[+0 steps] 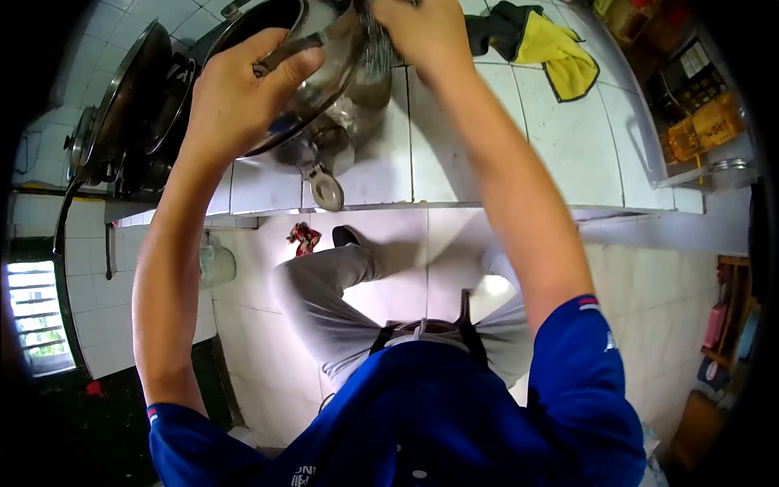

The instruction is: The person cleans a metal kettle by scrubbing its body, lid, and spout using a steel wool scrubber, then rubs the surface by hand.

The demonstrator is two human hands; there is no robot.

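At the upper left, my left hand [243, 93] is closed on the edge of a shiny, round, dark-rimmed vessel [337, 69], tilted above the counter; whether it is a pan or a lid is unclear. My right hand [426, 32] is closed at the top edge, beside the vessel's right side. From it hangs a bundle of thin wire-like strands [377, 53], blurred and partly cut off. Under the vessel stands a grey container [320, 146] with a ring-shaped tab [326, 189] near the counter's front edge.
Dark pans [122, 101] lean at the left. A yellow and grey cloth [560, 53] lies on the white tiled counter [568, 146]. Amber jars [706, 126] stand on a shelf at the right. A red patterned cloth [304, 239] and a pale bucket [217, 265] are on the floor.
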